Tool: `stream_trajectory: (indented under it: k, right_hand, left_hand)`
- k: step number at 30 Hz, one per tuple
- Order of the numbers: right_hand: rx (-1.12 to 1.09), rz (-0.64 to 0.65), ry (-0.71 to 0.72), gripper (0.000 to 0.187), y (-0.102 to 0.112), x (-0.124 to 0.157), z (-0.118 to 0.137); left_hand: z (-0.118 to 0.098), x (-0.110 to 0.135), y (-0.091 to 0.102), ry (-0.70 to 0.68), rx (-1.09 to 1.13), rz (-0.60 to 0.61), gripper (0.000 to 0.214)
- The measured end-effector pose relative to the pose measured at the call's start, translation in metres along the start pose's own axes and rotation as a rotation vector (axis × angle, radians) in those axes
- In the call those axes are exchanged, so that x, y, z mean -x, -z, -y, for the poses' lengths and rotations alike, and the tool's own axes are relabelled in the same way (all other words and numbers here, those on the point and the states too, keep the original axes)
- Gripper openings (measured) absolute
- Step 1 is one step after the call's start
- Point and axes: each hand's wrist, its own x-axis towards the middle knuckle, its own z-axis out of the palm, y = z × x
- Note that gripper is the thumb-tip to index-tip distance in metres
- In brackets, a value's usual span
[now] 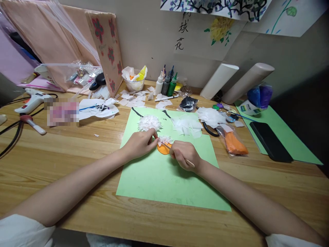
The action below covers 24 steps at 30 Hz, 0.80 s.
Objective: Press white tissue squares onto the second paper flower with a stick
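At the middle of the frame, the left hand [140,144] has its fingers pinched narrow on a white tissue tuft [165,139], which sits on an orange disc [162,149] lying on a green paper sheet [164,178]. The right hand [185,155], just right of the disc, is closed around a thin wooden stick [190,163] whose tip points into the tuft. Just above lie a finished white flower [149,122] and loose tissue squares [186,125], and a glue gun [33,101] rests at the far left of the wooden surface [64,154].
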Motion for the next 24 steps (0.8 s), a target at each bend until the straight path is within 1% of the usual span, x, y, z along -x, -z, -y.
stream_trajectory:
  k: [3, 5, 11, 16, 21, 24]
  right_hand:
    - [-0.067, -0.043, -0.081, 0.041, -0.0006, -0.0003, 0.0017]
    - [-0.104, -0.072, -0.095, 0.04, -0.0007, -0.0002, 0.0025]
    - [-0.101, -0.081, 0.021, 0.038, -0.0005, -0.0004, 0.0032]
    - [-0.095, -0.034, 0.023, 0.036, -0.0013, -0.0013, 0.0022]
    - [-0.106, -0.071, 0.086, 0.035, -0.001, 0.0012, 0.0019]
    - [-0.089, -0.051, 0.113, 0.034, -0.0018, 0.002, 0.0014]
  left_hand:
    - [0.0, -0.0007, -0.0001, 0.003, -0.008, 0.012, 0.011]
    - [0.0003, -0.0007, -0.0002, 0.004, -0.009, 0.014, 0.011]
    - [0.0009, 0.0004, 0.0003, 0.004, -0.005, 0.014, 0.01]
    - [-0.0002, -0.0001, 0.0003, 0.008, -0.008, 0.02, 0.01]
    - [-0.0004, -0.0004, -0.0002, 0.014, -0.005, 0.019, 0.011]
    - [-0.0005, -0.0001, 0.0003, 0.027, -0.004, 0.024, 0.011]
